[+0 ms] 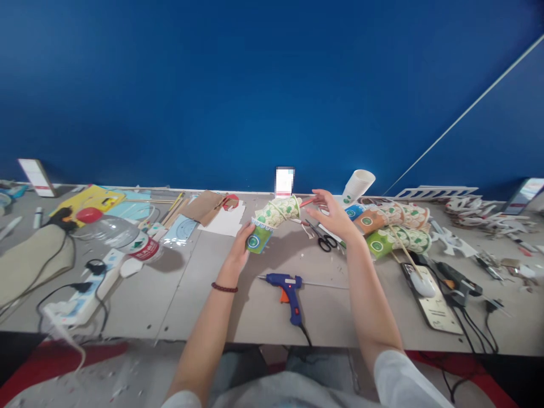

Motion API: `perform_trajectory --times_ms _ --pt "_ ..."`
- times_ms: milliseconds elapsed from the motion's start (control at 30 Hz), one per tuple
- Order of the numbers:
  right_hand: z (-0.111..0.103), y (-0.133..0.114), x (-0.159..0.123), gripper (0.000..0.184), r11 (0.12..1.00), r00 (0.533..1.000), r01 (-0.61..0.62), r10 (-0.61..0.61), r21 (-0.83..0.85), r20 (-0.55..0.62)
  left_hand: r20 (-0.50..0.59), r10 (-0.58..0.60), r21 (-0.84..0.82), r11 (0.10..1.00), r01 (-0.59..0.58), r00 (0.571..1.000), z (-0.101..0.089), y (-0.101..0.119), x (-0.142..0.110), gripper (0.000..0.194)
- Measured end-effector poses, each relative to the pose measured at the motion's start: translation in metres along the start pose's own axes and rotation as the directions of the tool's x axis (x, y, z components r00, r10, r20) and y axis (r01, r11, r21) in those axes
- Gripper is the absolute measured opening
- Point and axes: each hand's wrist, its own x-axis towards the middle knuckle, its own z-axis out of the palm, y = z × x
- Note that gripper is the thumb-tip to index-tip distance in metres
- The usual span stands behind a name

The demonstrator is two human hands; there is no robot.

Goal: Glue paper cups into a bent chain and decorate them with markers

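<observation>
Space separates held cup (260,240) from table edge (250,341).

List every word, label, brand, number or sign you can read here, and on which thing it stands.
None can be read with certainty:
Bottle: white marks on red label, blurred.
Held cup: round emblem, too small.
Cups at right: similar emblems, too small.
Middle phone: screen pixelated.
Left phone, right phone: screens blurred.
Glue gun: pale sticker, too small.
Cream panel: dark lines, blurred.
</observation>
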Motion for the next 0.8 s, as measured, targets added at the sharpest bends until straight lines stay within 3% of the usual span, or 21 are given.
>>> perform_trajectory --times_ms 100,200,300,367,600,700,800 --pt "0.014 0.002 0.003 0.035 0.986 0.986 -0.166 0.166 -0.012 0.0 -0.006 0.005 -0.04 0.999 -0.006 1.0 0.0 0.001 0.001 0.041" --pt "0.035 0.004 0.004 0.019 0.973 0.957 -0.223 0.231 -0.066 0.175 0.013 0.024 -0.079 0.997 -0.022 1.0 0.002 0.001 0.0 0.042" --pt "0.051 0.002 0.003 0.027 0.979 0.932 -0.202 0.202 -0.033 0.3 0.023 0.047 -0.102 0.994 -0.044 0.999 0.005 0.003 -0.003 0.041" --pt "0.056 0.0 0.002 0.031 0.975 0.925 -0.22 0.199 0.03 0.323 0.024 0.043 -0.107 0.993 -0.04 0.999 0.006 0.004 -0.004 0.041" --pt "0.068 -0.004 0.004 0.029 0.921 0.937 -0.315 0.263 0.23 0.231 0.016 -0.005 -0.118 0.993 0.007 1.0 0.007 0.004 -0.005 0.04" --pt "0.067 -0.001 0.005 0.027 0.944 0.947 -0.287 0.254 0.164 0.198 -0.04 -0.06 -0.144 0.988 0.053 0.997 0.005 0.005 -0.005 0.038" --pt "0.053 0.004 0.006 0.021 0.963 0.959 -0.27 0.268 0.013 0.093 -0.094 -0.073 -0.199 0.978 0.053 0.993 0.002 0.008 -0.005 0.036"
